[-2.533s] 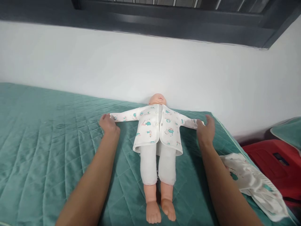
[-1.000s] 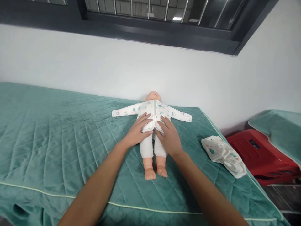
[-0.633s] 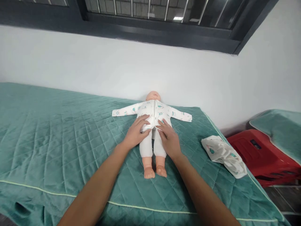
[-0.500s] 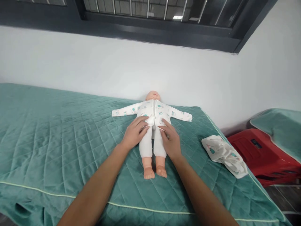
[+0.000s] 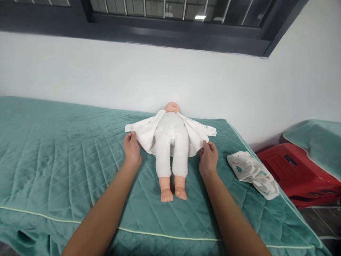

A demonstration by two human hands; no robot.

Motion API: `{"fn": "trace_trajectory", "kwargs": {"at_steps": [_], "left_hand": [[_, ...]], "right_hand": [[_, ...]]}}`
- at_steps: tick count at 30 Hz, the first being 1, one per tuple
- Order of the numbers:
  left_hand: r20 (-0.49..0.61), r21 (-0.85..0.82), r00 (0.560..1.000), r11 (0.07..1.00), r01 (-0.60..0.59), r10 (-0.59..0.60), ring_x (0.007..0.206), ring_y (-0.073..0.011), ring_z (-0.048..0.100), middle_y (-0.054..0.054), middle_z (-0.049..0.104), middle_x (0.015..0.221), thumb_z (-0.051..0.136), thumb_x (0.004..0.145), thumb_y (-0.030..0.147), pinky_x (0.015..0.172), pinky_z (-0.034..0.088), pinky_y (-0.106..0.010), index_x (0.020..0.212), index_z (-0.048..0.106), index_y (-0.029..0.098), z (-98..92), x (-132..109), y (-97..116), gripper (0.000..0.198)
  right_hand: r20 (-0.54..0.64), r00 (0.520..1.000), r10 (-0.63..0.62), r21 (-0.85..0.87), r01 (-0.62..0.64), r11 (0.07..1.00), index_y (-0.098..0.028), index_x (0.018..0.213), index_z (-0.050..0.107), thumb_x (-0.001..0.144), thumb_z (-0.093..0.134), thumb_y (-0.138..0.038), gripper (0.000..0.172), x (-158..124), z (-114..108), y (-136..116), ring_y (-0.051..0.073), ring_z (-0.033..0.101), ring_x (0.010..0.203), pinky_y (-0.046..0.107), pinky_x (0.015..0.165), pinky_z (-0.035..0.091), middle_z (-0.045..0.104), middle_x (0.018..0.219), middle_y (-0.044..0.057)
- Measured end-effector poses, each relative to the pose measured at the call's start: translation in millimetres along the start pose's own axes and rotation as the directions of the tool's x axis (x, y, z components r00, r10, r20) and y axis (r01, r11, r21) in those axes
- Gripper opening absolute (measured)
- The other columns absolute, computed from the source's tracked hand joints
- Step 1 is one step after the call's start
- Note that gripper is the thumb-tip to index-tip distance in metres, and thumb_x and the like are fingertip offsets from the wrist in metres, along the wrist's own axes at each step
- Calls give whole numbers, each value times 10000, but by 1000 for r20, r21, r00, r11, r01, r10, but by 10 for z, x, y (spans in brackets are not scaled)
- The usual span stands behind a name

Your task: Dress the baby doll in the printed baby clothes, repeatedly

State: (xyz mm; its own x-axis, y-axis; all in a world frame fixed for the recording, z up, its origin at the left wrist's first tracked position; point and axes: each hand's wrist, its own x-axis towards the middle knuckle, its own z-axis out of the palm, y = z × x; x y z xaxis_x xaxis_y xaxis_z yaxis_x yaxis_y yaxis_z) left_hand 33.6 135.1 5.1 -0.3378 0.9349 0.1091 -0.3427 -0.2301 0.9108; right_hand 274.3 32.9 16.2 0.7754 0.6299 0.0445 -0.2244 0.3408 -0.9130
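A baby doll [image 5: 172,131] with a white cloth body lies on its back, head toward the wall and feet toward me. Its white printed jacket [image 5: 195,137] is spread wide at the front, baring the torso, while the sleeves still lie out to both sides. My left hand [image 5: 132,149] pinches the edge of the left front panel. On the other side, my right hand [image 5: 208,158] has its fingers closed on the edge of the right panel. Parts of the jacket are hidden under the doll.
A green quilted cover [image 5: 80,170] lies over the bed. Near its right edge rests a crumpled white printed garment [image 5: 253,174]. Beyond that edge stands a red plastic object [image 5: 301,174] partly under green cloth. Behind are a white wall [image 5: 133,74] and a dark-framed barred window [image 5: 170,32].
Both hands have moved outward from the doll's middle, drawing the jacket's front panels apart. The torso, covered before, now shows.
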Motion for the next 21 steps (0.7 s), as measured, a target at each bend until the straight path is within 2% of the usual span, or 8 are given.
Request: {"fn": "trace_trajectory", "kwargs": {"at_steps": [2, 8, 12, 15, 18, 21], "left_hand": [[-69, -12, 997, 999, 30, -31, 610, -93, 466, 32, 486, 722, 629, 875, 502, 554, 451, -216, 824, 527, 201, -51, -22, 16, 321], [-144, 66, 989, 998, -16, 25, 701, -108, 508, 17, 495, 767, 644, 868, 502, 554, 473, -199, 803, 524, 202, -139, -84, 58, 329], [-165, 103, 985, 994, -34, 51, 734, -114, 528, 5, 528, 826, 637, 870, 415, 593, 489, -225, 855, 524, 184, -156, -81, 54, 258], [-192, 196, 974, 977, -83, 121, 790, -113, 544, 6, 547, 890, 667, 845, 303, 671, 485, -243, 923, 522, 190, -172, -93, 76, 200], [-200, 304, 961, 945, -122, 189, 955, -131, 561, 18, 570, 948, 686, 824, 227, 781, 449, -273, 917, 517, 204, -211, -135, 131, 194], [-107, 348, 979, 929, -124, 171, 1104, -160, 553, 35, 610, 927, 640, 868, 268, 785, 408, -311, 859, 504, 215, -262, -198, 183, 146]], "right_hand": [[-17, 999, 47, 76, -46, 996, -202, 820, 564, 744, 708, -326, 205, 13, -19, -47, 68, 543, 635, 174, 581, 459, 590, 762, -62], [16, 997, 71, 210, -73, 975, -208, 752, 484, 701, 747, -255, 273, 6, -96, -138, 45, 418, 506, 147, 502, 416, 422, 589, -114], [8, 998, 62, 205, -62, 977, -200, 838, 522, 661, 792, -249, 327, -15, -160, -147, 50, 466, 541, 162, 555, 463, 447, 602, -116], [-41, 998, 45, 148, -39, 988, -195, 946, 544, 652, 800, -259, 395, -76, -217, -148, 64, 556, 626, 198, 654, 514, 550, 688, -95], [-64, 998, 12, 28, -11, 1000, -203, 1057, 538, 681, 787, -301, 462, -206, -321, -167, 108, 639, 774, 247, 735, 533, 648, 848, -41], [28, 991, -128, -235, 131, 963, -200, 1075, 559, 761, 736, -378, 401, -355, -515, -247, 166, 652, 898, 322, 814, 537, 670, 968, 23]]}}
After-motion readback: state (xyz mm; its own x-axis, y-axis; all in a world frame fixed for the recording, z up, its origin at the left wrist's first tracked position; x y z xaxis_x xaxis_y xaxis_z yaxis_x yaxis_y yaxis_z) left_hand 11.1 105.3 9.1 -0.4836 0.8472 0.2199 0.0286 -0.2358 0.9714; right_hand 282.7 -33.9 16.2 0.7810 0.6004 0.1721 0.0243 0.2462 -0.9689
